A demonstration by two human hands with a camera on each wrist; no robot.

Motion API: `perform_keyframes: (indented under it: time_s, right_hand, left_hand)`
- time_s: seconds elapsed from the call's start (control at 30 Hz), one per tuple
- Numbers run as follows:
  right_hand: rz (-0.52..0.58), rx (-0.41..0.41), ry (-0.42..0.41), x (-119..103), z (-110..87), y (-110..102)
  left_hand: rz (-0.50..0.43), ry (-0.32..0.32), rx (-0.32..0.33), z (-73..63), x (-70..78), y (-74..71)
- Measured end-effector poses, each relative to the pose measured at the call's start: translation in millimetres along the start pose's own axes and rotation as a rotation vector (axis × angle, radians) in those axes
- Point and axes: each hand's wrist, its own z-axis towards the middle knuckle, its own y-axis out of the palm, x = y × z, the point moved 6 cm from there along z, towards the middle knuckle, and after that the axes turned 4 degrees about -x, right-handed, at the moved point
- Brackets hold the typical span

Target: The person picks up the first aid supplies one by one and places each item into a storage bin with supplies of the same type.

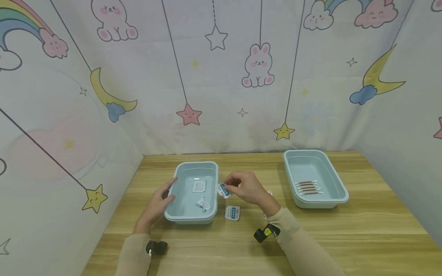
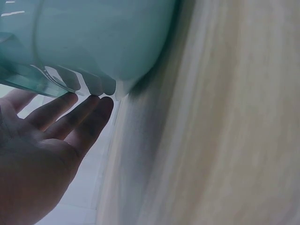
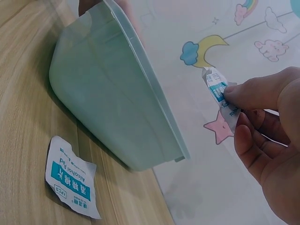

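My right hand [image 1: 246, 186] pinches an alcohol pad packet [image 3: 219, 93] between thumb and fingers, just off the right rim of the left light-blue bin [image 1: 192, 220]. Flat on the table beside that bin lies another alcohol pad packet [image 1: 232, 213], its blue and white print facing up. Inside the bin are two small white packets, one flat [image 1: 199, 186] and one tilted, crumpled packet [image 1: 203, 204]. My left hand [image 1: 157, 203] rests against the bin's left side; the left wrist view shows its fairly straight fingertips [image 2: 107, 104] at the outer wall.
A second light-blue bin [image 1: 336, 183] stands to the right, with several cotton swabs [image 1: 309, 188] lying in a row inside. Small white items [image 1: 270, 193] peek out behind my right wrist. A patterned cloth [image 1: 221, 84] hangs along the back of the wooden table [image 1: 221, 249].
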Motion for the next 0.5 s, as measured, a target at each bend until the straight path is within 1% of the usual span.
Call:
perform_keyframes:
  time_s: [0.13,0.23,0.4,0.5]
  right_hand:
    - [0.002,-0.002,0.006,1,1.2,1]
    - [0.011,-0.014,0.004,1,1.6,3]
    - [0.013,-0.022,0.0,0,0.5,5]
    - [0.005,-0.018,-0.007,-1,0.7,4]
  left_hand:
    - [-0.004,-0.004,0.001,1.5,1.7,-0.9]
    - [-0.006,-0.01,-0.001,-0.6,6.6,-1.0]
    - [-0.006,-0.025,-0.015,-10.3,24.9,0.6]
    - [0.009,-0.032,-0.02,-14.5,34.3,1.5]
